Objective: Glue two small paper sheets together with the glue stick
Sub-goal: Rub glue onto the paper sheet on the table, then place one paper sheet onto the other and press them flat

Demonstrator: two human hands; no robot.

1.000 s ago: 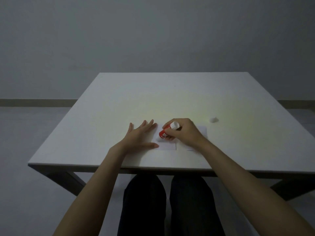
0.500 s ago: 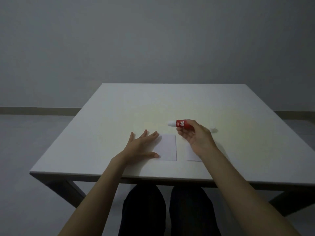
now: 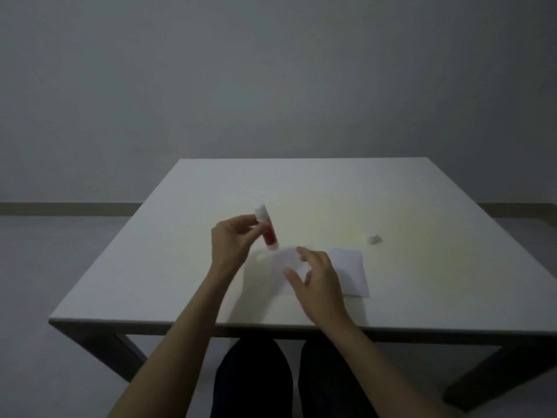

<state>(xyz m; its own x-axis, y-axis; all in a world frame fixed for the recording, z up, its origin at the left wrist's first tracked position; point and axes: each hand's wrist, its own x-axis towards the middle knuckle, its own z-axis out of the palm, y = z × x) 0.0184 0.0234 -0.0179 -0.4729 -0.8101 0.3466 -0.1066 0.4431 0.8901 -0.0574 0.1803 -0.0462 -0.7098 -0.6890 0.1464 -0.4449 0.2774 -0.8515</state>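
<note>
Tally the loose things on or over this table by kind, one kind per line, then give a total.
Glue stick: 1, red, held above the table in the left hand
Paper sheets: 2, one blurred under the right hand, one flat beside it
Small white object, probably the cap: 1, lying apart on the table
Total: 4

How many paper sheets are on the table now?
2. One paper sheet lies flat, right of the right hand. The other sheet is blurred, at that hand's fingertips, partly covered. None other visible.
</note>
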